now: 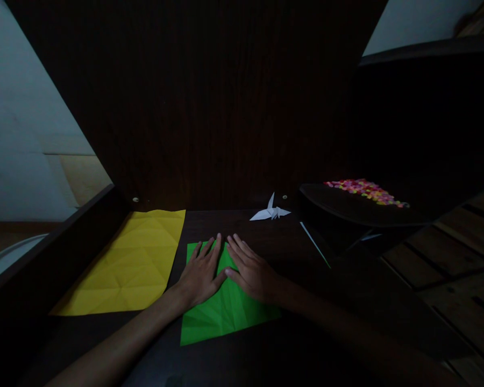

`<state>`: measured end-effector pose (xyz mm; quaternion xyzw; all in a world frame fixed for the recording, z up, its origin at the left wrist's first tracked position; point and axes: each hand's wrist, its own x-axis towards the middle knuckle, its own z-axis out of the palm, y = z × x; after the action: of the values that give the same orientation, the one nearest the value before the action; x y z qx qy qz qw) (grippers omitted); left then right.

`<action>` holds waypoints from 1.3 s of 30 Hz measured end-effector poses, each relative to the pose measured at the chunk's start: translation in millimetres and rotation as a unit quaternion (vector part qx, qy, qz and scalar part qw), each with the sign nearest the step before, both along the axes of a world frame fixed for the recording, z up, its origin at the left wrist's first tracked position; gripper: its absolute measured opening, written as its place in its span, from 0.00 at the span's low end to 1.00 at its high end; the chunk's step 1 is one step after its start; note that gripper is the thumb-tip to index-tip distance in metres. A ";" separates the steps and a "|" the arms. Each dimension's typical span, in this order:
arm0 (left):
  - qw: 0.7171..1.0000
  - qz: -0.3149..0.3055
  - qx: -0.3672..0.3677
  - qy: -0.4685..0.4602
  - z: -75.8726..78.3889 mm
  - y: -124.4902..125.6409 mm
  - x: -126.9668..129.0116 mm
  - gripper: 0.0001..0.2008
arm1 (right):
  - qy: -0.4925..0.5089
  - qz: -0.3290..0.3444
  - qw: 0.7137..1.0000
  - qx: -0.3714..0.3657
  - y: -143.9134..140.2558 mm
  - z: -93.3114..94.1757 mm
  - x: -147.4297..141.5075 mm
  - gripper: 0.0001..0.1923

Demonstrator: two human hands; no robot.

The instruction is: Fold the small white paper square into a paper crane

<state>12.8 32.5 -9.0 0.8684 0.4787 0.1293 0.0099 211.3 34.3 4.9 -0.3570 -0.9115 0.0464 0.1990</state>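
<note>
A creased green paper sheet (226, 314) lies flat on the dark wooden table (298, 349) in front of me. My left hand (199, 274) rests palm down on its upper left part, fingers spread. My right hand (250, 271) presses flat on its upper right part, thumb touching the left hand's fingers. Neither hand grips anything.
A larger creased yellow sheet (133, 266) lies to the left of the green one. A white folded paper crane (271, 212) stands at the back of the table. A dark tray (347, 209) with several small colourful pieces (365, 191) sits at the right. A dark wooden panel rises behind.
</note>
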 end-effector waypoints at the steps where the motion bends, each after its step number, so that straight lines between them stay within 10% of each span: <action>1: 1.000 0.001 0.000 -0.003 -0.3 0.1 0.0 0.42 | 0.003 0.002 1.000 -0.005 3.0 -2.9 -3.7 0.30; 11: 0.999 0.001 0.020 -0.026 1.3 -2.2 1.0 0.42 | -0.036 -0.002 0.999 -0.035 19.0 -16.2 -1.0 0.26; 22: 0.977 0.192 0.077 0.052 9.4 -16.0 -0.1 0.37 | -0.035 -0.028 0.999 -0.031 12.5 -8.8 -0.8 0.26; 39: 0.986 0.057 0.116 -0.107 20.2 -23.4 -11.4 0.37 | -0.038 -0.039 0.998 -0.040 11.8 -9.0 -0.9 0.30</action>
<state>1.4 9.1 11.2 0.8162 0.5052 0.2762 -0.0469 210.4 46.1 -4.1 -0.4015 -0.9011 0.0618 0.1519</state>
